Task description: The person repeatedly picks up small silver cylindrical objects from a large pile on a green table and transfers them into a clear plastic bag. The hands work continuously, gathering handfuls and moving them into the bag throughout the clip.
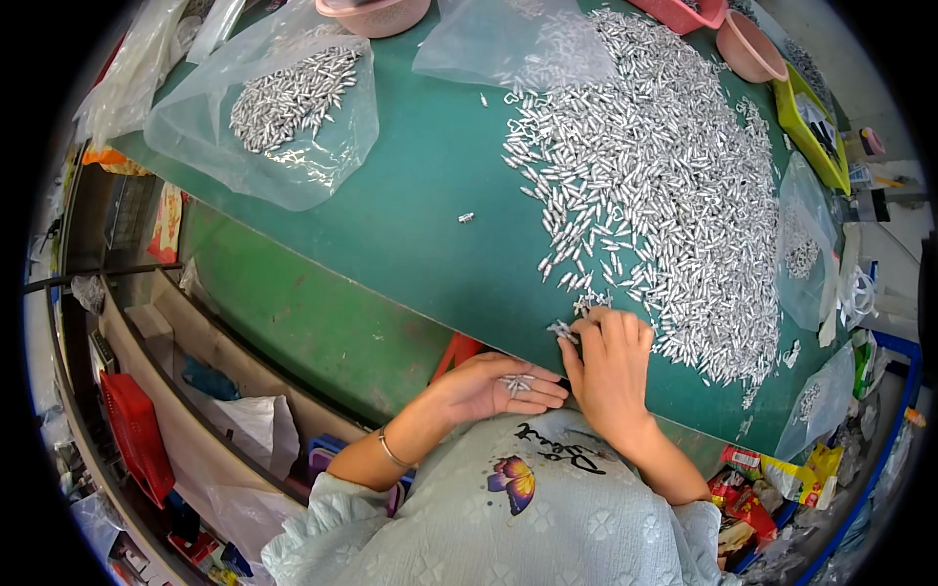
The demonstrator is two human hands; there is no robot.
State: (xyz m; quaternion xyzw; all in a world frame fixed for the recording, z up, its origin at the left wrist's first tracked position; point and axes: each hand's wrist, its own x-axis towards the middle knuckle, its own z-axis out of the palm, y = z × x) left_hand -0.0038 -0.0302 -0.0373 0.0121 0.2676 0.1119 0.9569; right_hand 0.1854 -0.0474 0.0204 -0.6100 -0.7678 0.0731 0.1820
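My left hand (pixel 498 386) is palm up at the table's near edge, its fingers stretched out together. Several small silver bullet-shaped metal pieces (pixel 517 384) lie across its palm and fingers. Just to the right, my right hand (pixel 611 366) is over the green tabletop, fingers bent down and thumb toward the left hand. Small silver pieces (pixel 562 330) show at its thumb and index fingertips, and more lie beyond the fingertips; the grip is partly hidden. A wide heap of the same pieces (pixel 664 195) spreads over the table's right half.
A clear plastic bag (pixel 342 161) with more pieces lies at the far left; another bag (pixel 518 44) rests at the heap's far side. One piece (pixel 466 218) sits alone mid-table. Pink bowls (pixel 750 49) and a yellow-green tray (pixel 811 132) stand at the far right. A shelf (pixel 225 361) holds a red basket (pixel 137 439).
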